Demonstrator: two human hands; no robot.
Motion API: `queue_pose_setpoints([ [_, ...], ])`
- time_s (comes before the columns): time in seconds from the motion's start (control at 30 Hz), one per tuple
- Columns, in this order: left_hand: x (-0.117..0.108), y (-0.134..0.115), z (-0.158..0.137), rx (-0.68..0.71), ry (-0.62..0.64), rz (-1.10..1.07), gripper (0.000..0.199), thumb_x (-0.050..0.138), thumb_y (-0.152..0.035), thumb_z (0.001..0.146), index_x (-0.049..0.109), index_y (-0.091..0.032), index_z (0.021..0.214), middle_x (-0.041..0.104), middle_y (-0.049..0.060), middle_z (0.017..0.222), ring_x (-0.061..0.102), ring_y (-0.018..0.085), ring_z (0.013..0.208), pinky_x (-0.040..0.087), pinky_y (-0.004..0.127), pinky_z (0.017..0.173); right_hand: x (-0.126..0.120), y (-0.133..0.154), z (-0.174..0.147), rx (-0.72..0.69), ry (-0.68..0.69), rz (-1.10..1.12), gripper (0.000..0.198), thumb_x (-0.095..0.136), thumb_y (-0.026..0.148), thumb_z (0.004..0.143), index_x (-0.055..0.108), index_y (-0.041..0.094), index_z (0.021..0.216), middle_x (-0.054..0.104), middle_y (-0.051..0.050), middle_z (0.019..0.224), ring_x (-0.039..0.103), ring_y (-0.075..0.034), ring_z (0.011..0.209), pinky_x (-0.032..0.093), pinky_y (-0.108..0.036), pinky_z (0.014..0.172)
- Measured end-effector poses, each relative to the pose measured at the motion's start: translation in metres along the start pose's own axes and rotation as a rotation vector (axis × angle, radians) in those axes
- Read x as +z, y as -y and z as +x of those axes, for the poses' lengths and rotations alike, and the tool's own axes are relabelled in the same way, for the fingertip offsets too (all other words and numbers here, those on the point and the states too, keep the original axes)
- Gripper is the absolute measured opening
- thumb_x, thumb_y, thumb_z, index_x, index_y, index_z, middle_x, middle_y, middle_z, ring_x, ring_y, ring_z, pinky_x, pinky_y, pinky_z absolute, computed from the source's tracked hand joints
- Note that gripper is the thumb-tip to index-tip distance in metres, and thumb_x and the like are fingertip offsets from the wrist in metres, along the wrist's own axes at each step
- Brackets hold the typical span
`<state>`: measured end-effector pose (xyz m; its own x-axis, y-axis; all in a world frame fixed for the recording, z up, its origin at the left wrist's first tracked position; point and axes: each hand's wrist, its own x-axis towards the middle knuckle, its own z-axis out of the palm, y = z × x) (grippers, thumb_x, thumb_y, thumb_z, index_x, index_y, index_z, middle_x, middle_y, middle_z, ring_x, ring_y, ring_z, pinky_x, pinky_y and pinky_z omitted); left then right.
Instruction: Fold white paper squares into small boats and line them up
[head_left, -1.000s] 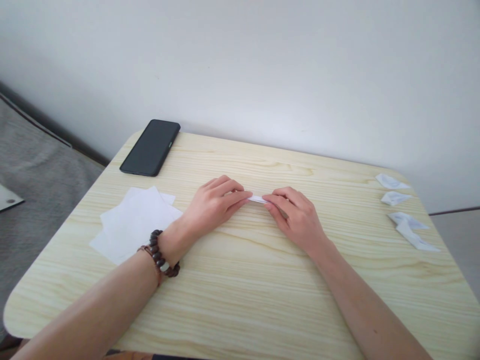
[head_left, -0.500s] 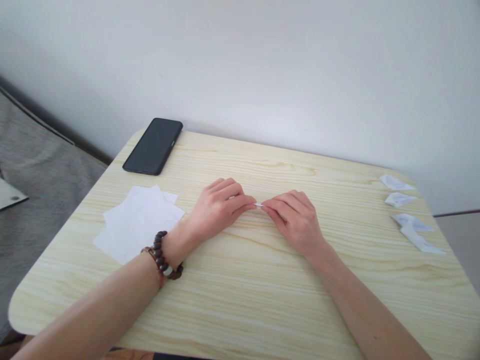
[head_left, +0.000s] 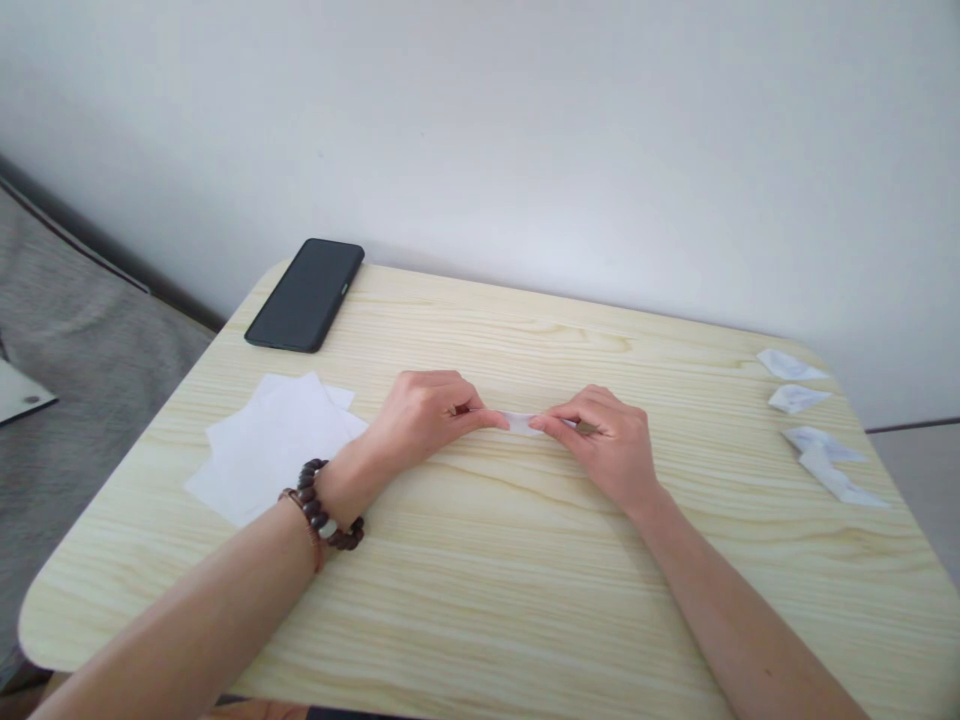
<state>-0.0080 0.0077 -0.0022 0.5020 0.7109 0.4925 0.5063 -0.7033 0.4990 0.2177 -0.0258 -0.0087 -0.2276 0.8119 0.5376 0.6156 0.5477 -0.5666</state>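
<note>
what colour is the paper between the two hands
White paper, seen best in the head view.

Left hand (head_left: 442, 415) and right hand (head_left: 600, 435) pinch a white paper strip (head_left: 520, 424).

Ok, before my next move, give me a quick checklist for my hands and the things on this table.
1. Left hand pinching the paper strip: ok.
2. Right hand pinching its other end: ok.
3. Creases in the strip sharp: cannot tell, too small.
4. Black phone apart from both hands: ok.
5. Folded white pieces apart from your right hand: ok.
6. Left forearm off the loose sheets: cannot tell.
</note>
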Motion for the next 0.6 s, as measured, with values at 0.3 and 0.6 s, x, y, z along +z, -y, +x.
queue_pose_setpoints([
  [0.3,-0.007,0.011,0.0,0.014,0.023,-0.01,0.02,0.056,-0.029,0.092,0.072,-0.018,0.09,0.074,0.001,0.079,0.066,0.01,0.069,0.047,0.018,0.061,-0.007,-0.004,0.0,0.25,0.037,0.167,0.013,0.061,0.025,0.088,0.074,0.022,0.091,0.074,-0.003,0.085,0.066,-0.014,0.073,0.052,-0.025,0.062],
  [0.6,-0.01,0.001,0.001,-0.166,-0.019,0.028,0.021,0.06,-0.033,0.087,0.068,-0.016,0.079,0.065,-0.002,0.067,0.054,0.007,0.054,0.042,0.018,0.054,-0.004,-0.007,-0.002,0.394,-0.036,0.286,0.013,0.068,0.032,0.082,0.073,0.021,0.086,0.075,-0.003,0.084,0.069,-0.016,0.072,0.056,-0.027,0.064],
])
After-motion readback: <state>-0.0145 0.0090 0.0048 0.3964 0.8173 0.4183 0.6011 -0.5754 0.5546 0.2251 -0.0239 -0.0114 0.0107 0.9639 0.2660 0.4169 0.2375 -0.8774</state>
